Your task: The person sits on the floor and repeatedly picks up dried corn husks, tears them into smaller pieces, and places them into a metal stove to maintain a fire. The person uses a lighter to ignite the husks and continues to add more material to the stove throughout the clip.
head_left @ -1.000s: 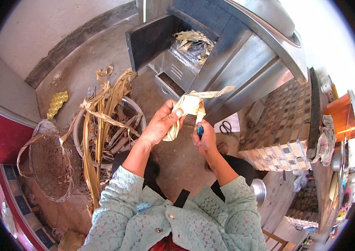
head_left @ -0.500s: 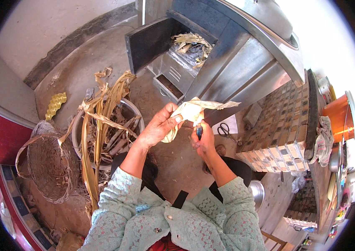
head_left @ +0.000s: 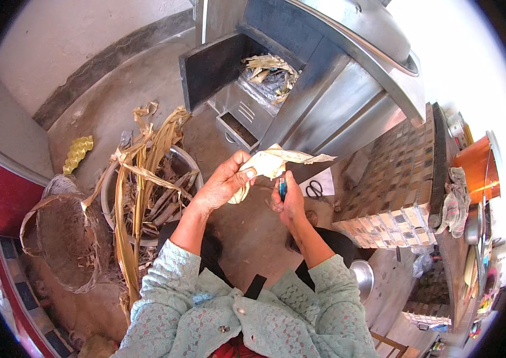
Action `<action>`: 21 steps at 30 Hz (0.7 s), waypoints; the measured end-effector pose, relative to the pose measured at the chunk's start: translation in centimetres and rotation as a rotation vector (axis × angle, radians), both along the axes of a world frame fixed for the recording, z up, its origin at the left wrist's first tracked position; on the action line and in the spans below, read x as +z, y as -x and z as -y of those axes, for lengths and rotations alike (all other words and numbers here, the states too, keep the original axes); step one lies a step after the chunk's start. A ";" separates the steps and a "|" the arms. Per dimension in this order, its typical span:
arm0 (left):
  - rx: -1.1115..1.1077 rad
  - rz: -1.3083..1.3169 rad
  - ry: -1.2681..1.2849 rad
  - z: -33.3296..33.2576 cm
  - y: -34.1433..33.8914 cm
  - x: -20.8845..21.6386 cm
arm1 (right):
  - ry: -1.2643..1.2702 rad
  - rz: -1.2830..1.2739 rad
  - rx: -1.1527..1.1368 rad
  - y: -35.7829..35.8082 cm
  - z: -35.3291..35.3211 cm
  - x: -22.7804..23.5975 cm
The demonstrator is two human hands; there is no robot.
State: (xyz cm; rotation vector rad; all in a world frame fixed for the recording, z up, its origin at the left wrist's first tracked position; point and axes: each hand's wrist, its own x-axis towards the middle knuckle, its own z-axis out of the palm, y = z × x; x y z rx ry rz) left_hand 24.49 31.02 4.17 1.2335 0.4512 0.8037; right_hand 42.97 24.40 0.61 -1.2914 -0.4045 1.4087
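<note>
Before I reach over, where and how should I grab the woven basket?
Probably grip the woven basket by its arched handle, coming from above with your left hand once it's free of its dry husk: the handle loops clear of the body.

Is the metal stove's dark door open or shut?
Open: the dark door is swung outward, and dry leaves show inside the stove.

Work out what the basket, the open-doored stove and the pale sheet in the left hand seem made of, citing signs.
Basket: probably wicker, rough; woven strands show.
Stove: apparently metal, partly shiny; light glints off it.
Pale sheet: perhaps dry husk, matt, creased; possibly paper.
</note>
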 end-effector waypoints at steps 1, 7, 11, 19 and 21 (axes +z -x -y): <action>0.001 -0.003 -0.007 -0.1 -0.1 0.0 | 0.005 -0.001 -0.012 -0.1 0.1 0.2; 0.059 0.075 -0.032 -0.5 -0.6 -0.8 | -0.154 0.034 0.042 -1.2 3.6 4.4; 0.069 0.085 0.011 -1.3 -0.3 -1.1 | -0.224 0.440 0.047 -5.0 7.8 5.2; 0.071 0.094 0.052 -4.3 -0.4 -2.3 | -0.295 1.588 0.286 -9.8 17.1 3.8; 0.083 0.095 0.066 -5.5 -0.4 -1.8 | -0.324 1.667 0.365 -9.5 18.6 4.5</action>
